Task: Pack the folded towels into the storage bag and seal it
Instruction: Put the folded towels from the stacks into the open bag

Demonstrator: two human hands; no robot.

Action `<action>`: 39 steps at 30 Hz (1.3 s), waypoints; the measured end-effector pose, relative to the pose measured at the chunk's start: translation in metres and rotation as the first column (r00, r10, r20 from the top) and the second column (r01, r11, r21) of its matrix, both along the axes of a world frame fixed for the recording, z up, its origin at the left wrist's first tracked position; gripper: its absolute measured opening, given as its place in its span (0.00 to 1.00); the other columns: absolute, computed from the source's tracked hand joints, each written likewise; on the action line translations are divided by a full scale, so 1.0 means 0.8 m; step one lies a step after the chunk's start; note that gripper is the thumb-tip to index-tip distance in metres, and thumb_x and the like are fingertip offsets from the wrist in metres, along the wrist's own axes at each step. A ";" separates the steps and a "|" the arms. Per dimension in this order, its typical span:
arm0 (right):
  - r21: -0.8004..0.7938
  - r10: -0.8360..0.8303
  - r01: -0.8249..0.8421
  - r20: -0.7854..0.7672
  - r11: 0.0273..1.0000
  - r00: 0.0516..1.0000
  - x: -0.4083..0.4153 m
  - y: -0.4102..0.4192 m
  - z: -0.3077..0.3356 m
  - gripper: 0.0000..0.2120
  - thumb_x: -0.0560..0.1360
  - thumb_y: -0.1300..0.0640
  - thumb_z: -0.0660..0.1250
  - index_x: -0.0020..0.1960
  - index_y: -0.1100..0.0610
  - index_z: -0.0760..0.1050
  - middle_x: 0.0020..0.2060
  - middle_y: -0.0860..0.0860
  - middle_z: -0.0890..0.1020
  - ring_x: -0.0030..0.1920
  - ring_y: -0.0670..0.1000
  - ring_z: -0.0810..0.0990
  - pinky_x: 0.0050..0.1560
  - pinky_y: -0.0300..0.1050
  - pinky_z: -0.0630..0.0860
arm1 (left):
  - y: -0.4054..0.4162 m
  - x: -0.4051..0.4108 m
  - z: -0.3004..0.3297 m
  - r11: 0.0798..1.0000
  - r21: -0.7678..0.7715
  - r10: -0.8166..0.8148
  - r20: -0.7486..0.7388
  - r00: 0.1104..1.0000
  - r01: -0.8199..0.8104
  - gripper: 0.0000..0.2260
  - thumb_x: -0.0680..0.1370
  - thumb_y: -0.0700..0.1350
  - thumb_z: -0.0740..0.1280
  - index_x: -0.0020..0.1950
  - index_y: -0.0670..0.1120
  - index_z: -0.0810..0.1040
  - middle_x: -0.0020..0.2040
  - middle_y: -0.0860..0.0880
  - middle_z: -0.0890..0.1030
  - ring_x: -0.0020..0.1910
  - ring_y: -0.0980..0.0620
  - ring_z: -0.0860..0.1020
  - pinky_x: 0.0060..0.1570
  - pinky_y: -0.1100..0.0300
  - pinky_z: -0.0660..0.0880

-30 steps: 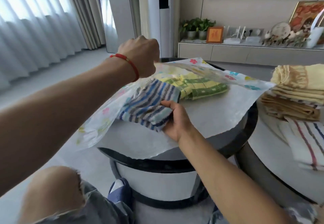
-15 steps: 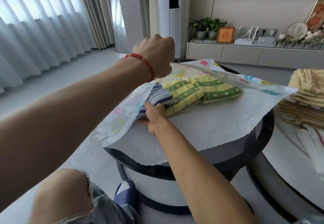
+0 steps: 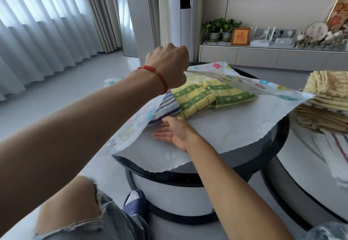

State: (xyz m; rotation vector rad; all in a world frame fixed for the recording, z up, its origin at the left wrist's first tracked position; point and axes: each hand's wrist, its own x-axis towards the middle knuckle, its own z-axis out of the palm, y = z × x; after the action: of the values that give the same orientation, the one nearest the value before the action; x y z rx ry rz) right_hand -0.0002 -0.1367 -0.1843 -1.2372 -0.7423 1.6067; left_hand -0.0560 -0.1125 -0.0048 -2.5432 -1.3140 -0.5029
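Withdrawn from the striped towel (image 3: 165, 107), the right hand (image 3: 175, 132) now lies open on the storage bag (image 3: 235, 127) across the desk (image 3: 278, 136); the left hand (image 3: 169, 64), fisted, lifts the top flap. Towel sits inside beside the green-yellow towel (image 3: 207, 96); more towels await.

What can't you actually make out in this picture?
- Left hand fingers: behind its own fist, so the grip on the flowered plastic storage bag is hidden.
- Blue striped folded towel: partly under the bag's flap.
- Stack of yellow folded towels: cut off by the right edge.
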 end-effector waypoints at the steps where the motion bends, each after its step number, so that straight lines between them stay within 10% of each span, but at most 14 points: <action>1: 0.011 0.011 -0.012 0.036 1.000 0.999 0.008 -0.012 0.001 0.15 0.83 0.61 0.61 0.65 0.69 0.73 0.56 0.68 0.81 0.51 0.66 0.85 0.50 0.57 0.85 | 0.000 0.004 -0.006 1.000 0.015 -0.007 -0.010 1.000 0.007 0.15 0.74 0.38 0.67 0.59 0.49 0.81 0.52 0.46 0.82 0.46 0.42 0.81 0.43 0.53 0.79; 10: 0.144 0.004 -0.064 0.381 0.988 0.925 0.140 -0.119 0.019 0.10 0.83 0.59 0.63 0.57 0.64 0.79 0.46 0.61 0.85 0.43 0.57 0.85 0.48 0.53 0.83 | -0.013 0.093 -0.070 0.993 0.049 -0.103 -0.111 0.988 0.109 0.16 0.74 0.40 0.67 0.61 0.50 0.80 0.57 0.45 0.81 0.56 0.40 0.79 0.41 0.52 0.72; 14: 0.136 -0.208 0.162 0.481 0.977 0.851 0.242 -0.170 0.012 0.09 0.82 0.60 0.64 0.54 0.62 0.83 0.45 0.60 0.88 0.41 0.56 0.87 0.42 0.48 0.84 | -0.020 0.142 -0.091 0.992 0.014 -0.119 -0.159 0.980 0.122 0.17 0.75 0.41 0.66 0.63 0.50 0.79 0.60 0.43 0.79 0.58 0.38 0.77 0.49 0.48 0.74; 16: 0.155 -0.364 0.343 0.603 0.926 0.709 0.304 -0.197 0.004 0.09 0.81 0.59 0.65 0.51 0.59 0.84 0.43 0.57 0.88 0.37 0.53 0.86 0.39 0.46 0.84 | -0.026 0.163 -0.102 0.993 0.017 -0.115 -0.179 0.977 0.120 0.16 0.76 0.41 0.66 0.63 0.50 0.79 0.60 0.44 0.79 0.58 0.38 0.77 0.50 0.47 0.73; 20: 0.316 -0.420 0.582 0.906 0.749 0.048 0.423 -0.247 -0.014 0.10 0.79 0.56 0.64 0.50 0.57 0.84 0.48 0.56 0.87 0.49 0.62 0.84 0.45 0.49 0.78 | -0.033 0.186 -0.119 0.986 0.099 -0.110 -0.229 0.967 0.136 0.11 0.77 0.43 0.66 0.59 0.48 0.78 0.56 0.43 0.78 0.56 0.38 0.77 0.50 0.48 0.71; 23: 0.255 -0.240 0.637 0.964 0.728 -0.111 0.489 -0.269 -0.027 0.13 0.80 0.58 0.64 0.59 0.60 0.83 0.59 0.64 0.83 0.58 0.67 0.80 0.53 0.52 0.76 | -0.030 0.191 -0.126 0.980 0.143 -0.104 -0.233 0.967 0.140 0.09 0.77 0.45 0.66 0.57 0.47 0.79 0.53 0.43 0.79 0.54 0.38 0.78 0.46 0.50 0.70; 28: -0.049 -0.036 0.777 0.995 0.628 0.091 0.538 -0.280 -0.058 0.29 0.82 0.48 0.66 0.74 0.65 0.64 0.71 0.69 0.72 0.70 0.70 0.71 0.68 0.63 0.71 | -0.022 0.191 -0.129 0.984 0.123 -0.113 -0.155 0.981 0.133 0.10 0.78 0.49 0.64 0.53 0.45 0.79 0.50 0.42 0.80 0.50 0.37 0.79 0.39 0.52 0.65; 34: -0.059 -0.100 0.816 0.985 0.575 0.142 0.559 -0.284 -0.058 0.40 0.72 0.47 0.80 0.72 0.69 0.68 0.70 0.69 0.74 0.68 0.70 0.74 0.64 0.61 0.74 | -0.020 0.186 -0.127 0.990 0.076 -0.114 -0.115 0.987 0.123 0.09 0.80 0.48 0.61 0.50 0.44 0.78 0.49 0.41 0.79 0.47 0.37 0.79 0.38 0.52 0.67; 39: -0.263 -0.423 0.743 0.686 0.615 0.592 0.556 -0.293 -0.029 0.19 0.75 0.59 0.75 0.63 0.65 0.78 0.44 0.63 0.88 0.48 0.61 0.86 0.50 0.57 0.83 | -0.015 0.181 -0.112 0.986 0.080 -0.140 -0.111 0.984 0.149 0.08 0.80 0.43 0.63 0.52 0.42 0.79 0.52 0.39 0.79 0.50 0.35 0.79 0.38 0.52 0.69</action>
State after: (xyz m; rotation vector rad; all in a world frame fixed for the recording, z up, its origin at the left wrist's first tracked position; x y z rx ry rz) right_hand 0.4447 -0.3712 -0.2074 -2.1630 -0.1089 0.8355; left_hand 0.0889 -0.1241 -0.0941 -2.5665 -1.0531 -0.4378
